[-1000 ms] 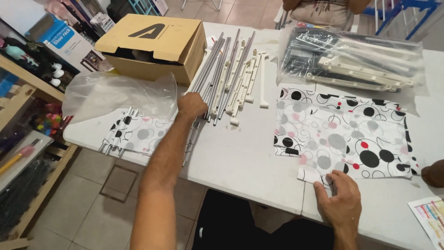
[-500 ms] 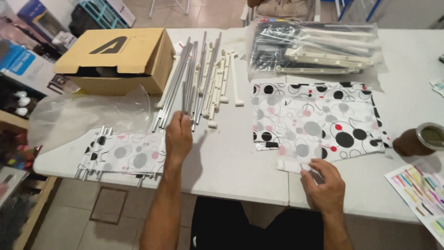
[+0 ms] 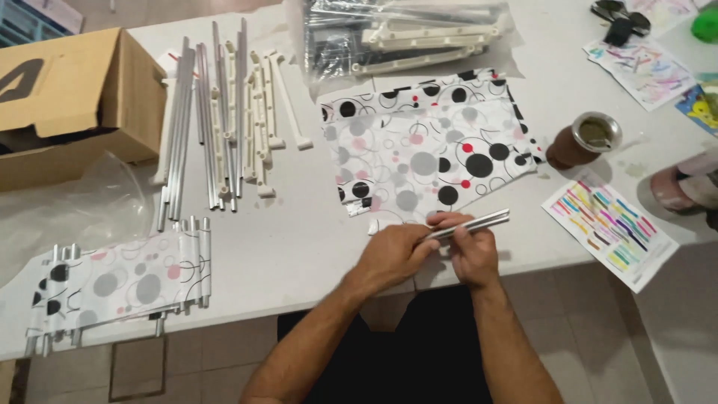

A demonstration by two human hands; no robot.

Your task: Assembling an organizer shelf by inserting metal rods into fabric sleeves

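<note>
Both hands meet at the table's front edge around a thin metal rod. My left hand pinches its near end. My right hand grips it from below, and the rod sticks out to the right. Just beyond the hands lies a folded white fabric sheet with black, grey and red circles, a white plastic piece at its near corner. A row of metal rods and white plastic bars lies at the back left.
A cardboard box stands far left above a clear plastic bag. A fabric panel with rods lies front left. A bag of plastic parts sits at the back. A brown metal-rimmed cup and coloured papers are right.
My left hand left the rods at the left and came over to my right hand. Both now hold a metal rod. The view has shifted to the right.
</note>
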